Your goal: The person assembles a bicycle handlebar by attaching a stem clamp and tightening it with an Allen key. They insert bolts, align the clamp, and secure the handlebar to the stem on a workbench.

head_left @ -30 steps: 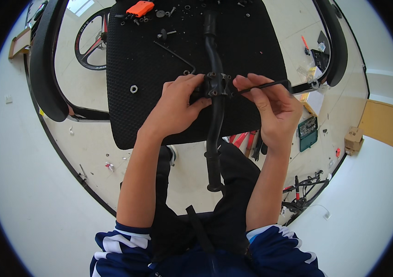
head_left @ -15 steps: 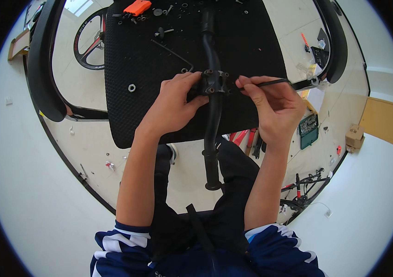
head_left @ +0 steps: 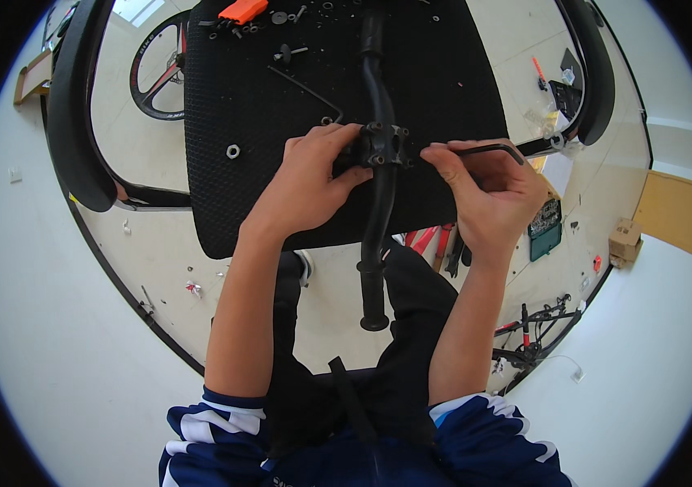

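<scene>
Drawn slightly outward over the last second, the right hand [head_left: 488, 195] is now farther from the stem clamp [head_left: 378, 148], its black hex key [head_left: 488, 148] with it. Pale floor [head_left: 175, 252] spreads all around, meeting white walls [head_left: 37, 268]; a wheel [head_left: 169, 75] lies at upper left, a black-and-red frame [head_left: 525, 325] at lower right, with a green case [head_left: 546, 237] nearer the work. Between two armrests [head_left: 78, 97], a black chair seat [head_left: 240, 203] carries the parts.

The left hand [head_left: 301, 187] is closed around the clamp's left side, fingers above and thumb below. The right hand, its fingers curled, pinches the hex key between thumb and fingertips, the bent end toward the right.

The handlebar [head_left: 376, 219] runs lengthwise between the hands, close beside the left and apart from the right fingertips, its near end past the seat's edge. Left of it lie a second hex key [head_left: 305, 91] and, smallest, a silver nut [head_left: 233, 151].
</scene>
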Motion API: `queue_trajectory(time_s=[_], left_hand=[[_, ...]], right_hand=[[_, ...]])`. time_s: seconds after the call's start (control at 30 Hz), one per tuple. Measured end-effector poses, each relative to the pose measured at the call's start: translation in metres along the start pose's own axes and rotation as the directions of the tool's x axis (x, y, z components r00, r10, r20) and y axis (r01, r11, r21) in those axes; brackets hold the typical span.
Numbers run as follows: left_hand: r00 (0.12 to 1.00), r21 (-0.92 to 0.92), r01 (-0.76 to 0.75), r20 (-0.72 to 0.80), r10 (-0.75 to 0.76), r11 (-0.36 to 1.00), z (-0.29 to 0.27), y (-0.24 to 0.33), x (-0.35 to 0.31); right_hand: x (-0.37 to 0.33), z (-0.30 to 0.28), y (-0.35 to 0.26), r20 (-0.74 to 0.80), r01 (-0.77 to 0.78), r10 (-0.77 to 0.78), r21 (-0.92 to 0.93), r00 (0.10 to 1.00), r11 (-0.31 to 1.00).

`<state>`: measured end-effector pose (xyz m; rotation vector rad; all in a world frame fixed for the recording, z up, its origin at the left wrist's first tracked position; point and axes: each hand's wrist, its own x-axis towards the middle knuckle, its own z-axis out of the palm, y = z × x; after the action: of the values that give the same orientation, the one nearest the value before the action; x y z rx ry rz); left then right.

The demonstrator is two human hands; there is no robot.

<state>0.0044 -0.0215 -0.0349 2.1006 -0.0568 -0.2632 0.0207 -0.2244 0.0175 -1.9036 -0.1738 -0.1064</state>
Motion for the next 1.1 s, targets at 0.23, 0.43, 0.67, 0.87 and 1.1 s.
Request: queue_trajectory(time_s=[0.23,0.43,0.67,0.87,1.1], left_hand=[[1.000,-0.018,0.006,-0.012,-0.006,1.000,0.000,0.002,0.001],[0.999,0.006,-0.020,-0.028,0.020,1.000,0.000,0.000,0.000],[1.000,-0.026,-0.012,0.024,0.012,1.000,-0.001,-0.001,0.002],[0.999,-0.008,-0.015,0.031,0.015,1.000,-0.001,-0.002,0.001],[0.999,-0.057,-0.001,0.043,0.003,0.998,-0.002,-0.005,0.002]], right_hand=[[0.002,0.005,-0.001,0.000,-0.038,0.039,0.210,0.999,0.977],[0.002,0.006,0.003,0.045,-0.030,0.023,0.148,0.999,0.989],[0.003,0.014,-0.008,0.023,-0.047,0.040,0.428,0.999,0.902],[0.002,0.007,-0.002,0.024,-0.057,0.055,0.109,0.998,0.992],[0.001,0.011,-0.008,0.010,-0.040,0.039,0.416,0.999,0.908]])
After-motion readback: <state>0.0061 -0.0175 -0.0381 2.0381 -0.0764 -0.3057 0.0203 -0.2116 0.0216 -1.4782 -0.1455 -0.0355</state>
